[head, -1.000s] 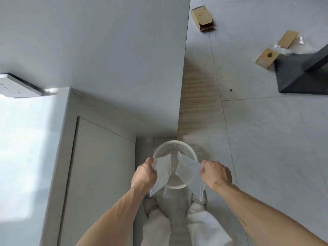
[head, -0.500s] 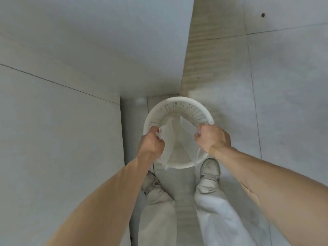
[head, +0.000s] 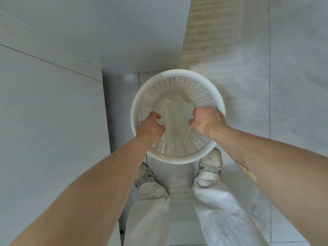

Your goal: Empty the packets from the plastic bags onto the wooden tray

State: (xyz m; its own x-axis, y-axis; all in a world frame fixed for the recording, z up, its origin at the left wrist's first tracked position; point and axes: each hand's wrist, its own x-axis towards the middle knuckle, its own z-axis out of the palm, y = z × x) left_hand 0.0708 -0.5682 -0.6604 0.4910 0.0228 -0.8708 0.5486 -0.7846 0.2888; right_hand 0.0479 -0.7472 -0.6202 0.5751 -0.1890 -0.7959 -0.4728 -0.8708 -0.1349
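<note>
I see both hands inside a white perforated basket [head: 178, 80] on grey floor tiles [head: 292, 86] by a wall corner. My left hand [head: 150, 126] and right hand [head: 206, 119] are each closed on clear plastic bags [head: 174, 110], low in the basket.

Bright, even daylight, soft shadows – wide-angle bending at the edges, slight motion blur throughout.

basket [head: 178, 158] on floor before shoes [head: 210, 163] | bags [head: 174, 114] inside | wall [head: 97, 32] behind
</note>
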